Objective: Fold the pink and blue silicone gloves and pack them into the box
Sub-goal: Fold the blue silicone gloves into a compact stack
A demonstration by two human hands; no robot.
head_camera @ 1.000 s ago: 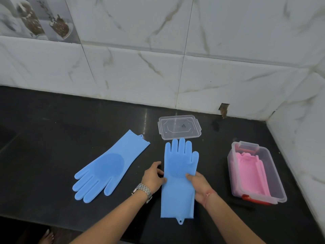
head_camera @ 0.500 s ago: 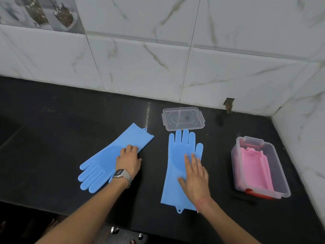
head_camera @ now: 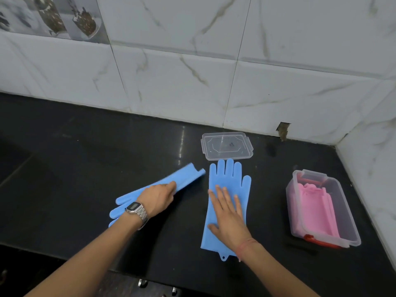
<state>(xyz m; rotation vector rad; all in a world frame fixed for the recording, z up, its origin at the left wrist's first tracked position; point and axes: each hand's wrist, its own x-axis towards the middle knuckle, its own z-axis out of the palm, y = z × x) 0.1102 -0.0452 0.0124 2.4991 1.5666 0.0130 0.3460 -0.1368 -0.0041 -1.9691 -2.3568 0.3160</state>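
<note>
- Our left hand (head_camera: pixel 158 197) grips the left blue glove (head_camera: pixel 184 176), lifting its cuff off the black counter (head_camera: pixel 75 168).
- Our right hand (head_camera: pixel 228 215) lies flat, fingers spread, on the right blue glove (head_camera: pixel 227 176).
- Pink gloves (head_camera: pixel 315 209) sit folded in the clear box (head_camera: pixel 347 213); its lid (head_camera: pixel 227 145) lies apart.

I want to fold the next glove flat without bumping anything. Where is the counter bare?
The widest bare stretch of the black counter lies left of the angled blue silicone glove, back to the tiled wall. A narrower strip runs between the flat blue silicone glove and the clear plastic box. It is crowded by the clear lid behind the gloves.
</note>
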